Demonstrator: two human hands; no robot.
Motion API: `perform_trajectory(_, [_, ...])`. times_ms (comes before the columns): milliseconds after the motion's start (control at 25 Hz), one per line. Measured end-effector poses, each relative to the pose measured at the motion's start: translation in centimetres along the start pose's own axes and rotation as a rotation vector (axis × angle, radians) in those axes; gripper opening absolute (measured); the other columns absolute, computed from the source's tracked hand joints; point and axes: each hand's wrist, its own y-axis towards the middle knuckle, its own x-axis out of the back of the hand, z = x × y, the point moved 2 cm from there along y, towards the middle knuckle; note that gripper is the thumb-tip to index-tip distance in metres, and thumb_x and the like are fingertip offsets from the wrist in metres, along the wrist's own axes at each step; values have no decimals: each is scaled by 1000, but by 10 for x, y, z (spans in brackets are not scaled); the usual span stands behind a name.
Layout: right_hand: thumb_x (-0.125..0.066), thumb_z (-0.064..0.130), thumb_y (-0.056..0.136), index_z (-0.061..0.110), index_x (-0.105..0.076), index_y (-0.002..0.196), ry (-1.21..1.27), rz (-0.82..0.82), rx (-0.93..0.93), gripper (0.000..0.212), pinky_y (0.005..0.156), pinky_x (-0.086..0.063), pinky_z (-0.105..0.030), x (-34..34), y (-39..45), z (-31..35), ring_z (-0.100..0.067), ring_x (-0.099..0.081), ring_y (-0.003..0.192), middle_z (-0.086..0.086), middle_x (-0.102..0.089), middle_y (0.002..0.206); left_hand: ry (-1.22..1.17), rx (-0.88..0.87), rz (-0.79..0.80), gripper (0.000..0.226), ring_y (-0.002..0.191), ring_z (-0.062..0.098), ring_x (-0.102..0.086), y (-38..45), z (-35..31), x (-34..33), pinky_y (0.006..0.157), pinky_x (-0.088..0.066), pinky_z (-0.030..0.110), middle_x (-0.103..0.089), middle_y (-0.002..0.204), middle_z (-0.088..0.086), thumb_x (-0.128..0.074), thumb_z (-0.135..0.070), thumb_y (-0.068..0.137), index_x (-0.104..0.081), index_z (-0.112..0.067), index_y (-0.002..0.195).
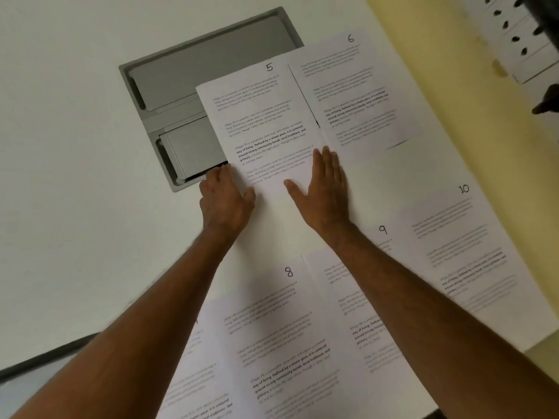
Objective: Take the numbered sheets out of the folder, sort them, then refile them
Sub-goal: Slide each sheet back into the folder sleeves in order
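Head view: white desk (75, 146) with a grey recessed tray (187, 65), yellow wall (438, 86) beyond its far edge. Left hand (225, 198) grips sheet 5 (263, 122) at its edge; right hand (326, 189) presses flat.

Printed sheets, each w/ a handwritten no. at top right, lie face up on the white tabletop (60, 146). Sheet 5 (266, 122) overlaps sheet 6 (357, 95) toward the far edge; sheet 8 (272, 328), sheet 9 (363, 343) and sheet 10 (462, 246) spread along the near and right edges.
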Motion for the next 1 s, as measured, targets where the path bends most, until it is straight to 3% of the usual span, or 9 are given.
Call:
perform_trajectory(120, [-44, 80, 90, 6, -1, 163, -64, 18, -36, 112, 129, -3, -42, -12, -1, 5, -27, 2, 159, -15, -1, 171, -6, 79, -3, 64, 139, 34, -30, 7, -7, -2, 108, -35, 50, -32, 151, 13, -62, -38, 96, -38, -13, 149])
perform_trajectory(280, [-40, 83, 87, 5, 4, 162, -123, 31, -53, 117, 129, -2, -43, -18, -2, 10, -27, 5, 159, -15, 3, 171, -106, 205, -6, 60, 139, 33, -31, 16, -17, -2, 111, -35, 50, -35, 148, 11, -64, -42, 95, -44, -18, 145])
perform_trajectory(360, [-44, 80, 89, 5, 1, 162, -116, 26, -38, 115, 129, -3, -43, -17, -2, 13, -27, 2, 159, -15, -1, 171, -369, 326, 21, 62, 136, 30, -39, 22, -15, 0, 112, -40, 49, -44, 146, 6, -69, -45, 86, -52, -23, 141])
perform_trajectory(440, [-47, 77, 90, 5, -2, 162, -105, 15, -14, 111, 129, -5, -44, -16, -3, 14, -27, -1, 159, -15, -4, 171, -726, 450, 23, 59, 123, 27, -56, 26, -10, 5, 104, -50, 44, -61, 132, 2, -72, -43, 76, -61, -24, 131])
perform_trajectory(560, [-44, 74, 94, 5, -2, 163, -80, 29, -3, 106, 129, -3, -42, -13, -5, 14, -25, -3, 159, -14, -6, 171, -1008, 480, 48, 34, 104, 25, -68, 24, -7, 9, 82, -59, 33, -72, 117, 5, -68, -22, 95, -60, -11, 126])
perform_trajectory(680, [-38, 69, 98, 5, -3, 163, -40, 33, -5, 98, 129, -2, -41, -8, -10, 16, -24, -5, 159, -13, -9, 171, -1027, 446, 47, 27, 104, 23, -71, 12, -5, 10, 85, -62, 42, -70, 122, 2, -60, -12, 102, -53, -13, 128])
perform_trajectory(1000, [-45, 58, 101, 12, -11, 163, 168, 104, -45, 84, 129, -11, -42, 3, -65, 37, -26, -20, 156, -8, -20, 169, -907, 397, 83, 37, 108, 22, -70, -46, 39, 24, 91, -61, 45, -71, 124, 1, -46, -5, 105, -59, -23, 135])
